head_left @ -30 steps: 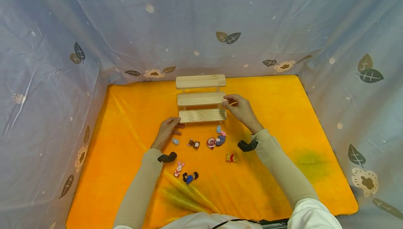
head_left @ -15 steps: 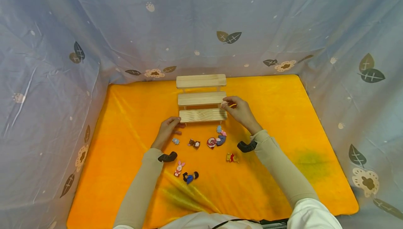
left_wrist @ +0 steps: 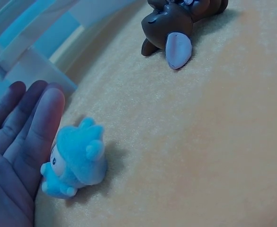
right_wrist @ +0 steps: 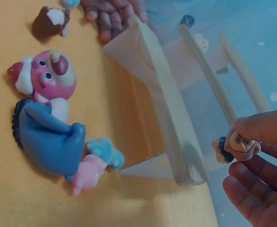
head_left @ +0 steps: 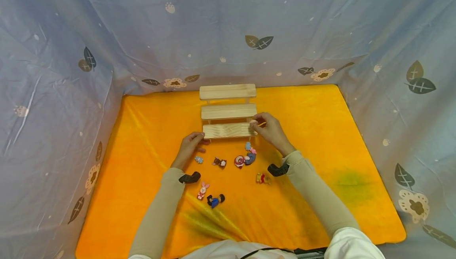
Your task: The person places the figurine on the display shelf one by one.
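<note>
A three-tier rack with pale wooden boards (head_left: 228,131) and translucent sides stands at the back centre. My left hand (head_left: 189,148) touches the left end of its lowest board, fingers extended; in the left wrist view its palm (left_wrist: 10,161) lies beside a small light-blue figure (left_wrist: 81,161). My right hand (head_left: 272,131) pinches a small pinkish figure (head_left: 253,122) near the right end of the lowest board. In the right wrist view, thumb and fingers grip that figure (right_wrist: 242,144), which has a dark part, beside the board end (right_wrist: 192,172); its underside is partly hidden.
On the yellow cloth (head_left: 306,211) in front of the rack lie a brown figure (head_left: 219,163), a red-and-white one (head_left: 239,161), a blue one (head_left: 250,158), a yellow bear (head_left: 262,178), a pink rabbit-eared one (head_left: 202,191) and a blue-clothed one (head_left: 215,201). Patterned curtains (head_left: 213,25) surround it.
My right hand has moved down and slightly towards the front with the pinched figure, from beside the middle board to the lowest board's right end. The left hand stays put.
</note>
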Available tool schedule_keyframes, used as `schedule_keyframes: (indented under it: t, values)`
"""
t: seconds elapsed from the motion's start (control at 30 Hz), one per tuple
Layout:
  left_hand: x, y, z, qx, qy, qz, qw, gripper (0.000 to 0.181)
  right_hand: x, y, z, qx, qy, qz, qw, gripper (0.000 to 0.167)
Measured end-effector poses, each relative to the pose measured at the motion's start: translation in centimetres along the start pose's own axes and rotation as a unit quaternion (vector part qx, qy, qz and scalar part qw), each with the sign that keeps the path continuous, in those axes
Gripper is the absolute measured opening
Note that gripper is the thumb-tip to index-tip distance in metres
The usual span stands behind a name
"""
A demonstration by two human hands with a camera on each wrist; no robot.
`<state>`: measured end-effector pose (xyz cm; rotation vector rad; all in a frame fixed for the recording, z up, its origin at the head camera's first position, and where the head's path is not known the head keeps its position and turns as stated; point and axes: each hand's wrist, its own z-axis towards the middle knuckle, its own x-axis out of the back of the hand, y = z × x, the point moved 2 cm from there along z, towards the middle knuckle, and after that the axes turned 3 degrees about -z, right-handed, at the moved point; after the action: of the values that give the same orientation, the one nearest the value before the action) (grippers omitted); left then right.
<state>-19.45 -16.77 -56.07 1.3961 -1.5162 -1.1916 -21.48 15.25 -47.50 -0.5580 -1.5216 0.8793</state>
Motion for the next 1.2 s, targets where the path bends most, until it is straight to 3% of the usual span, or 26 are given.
schedule_keyframes:
  t: [0.57, 0.9, 1.2]
  values:
    - [0.1, 0.0, 0.1, 0.012, -0.003, -0.005, 0.9999, 0.038, -1.0, 1.0, 0.1, 0.017, 0.002, -0.009, 0.9998, 0.028]
    - [0.1, 0.0, 0.1, -0.008, -0.001, 0.008, 0.9999, 0.042, -1.2, 1.2, 0.0, 0.0, -0.013, 0.0, 0.9999, 0.034]
    - [0.2, 0.0, 0.2, 0.007, -0.002, 0.003, 1.0, 0.041, -0.6, 1.1, -0.1, -0.018, -0.012, 0.006, 0.9997, 0.04]
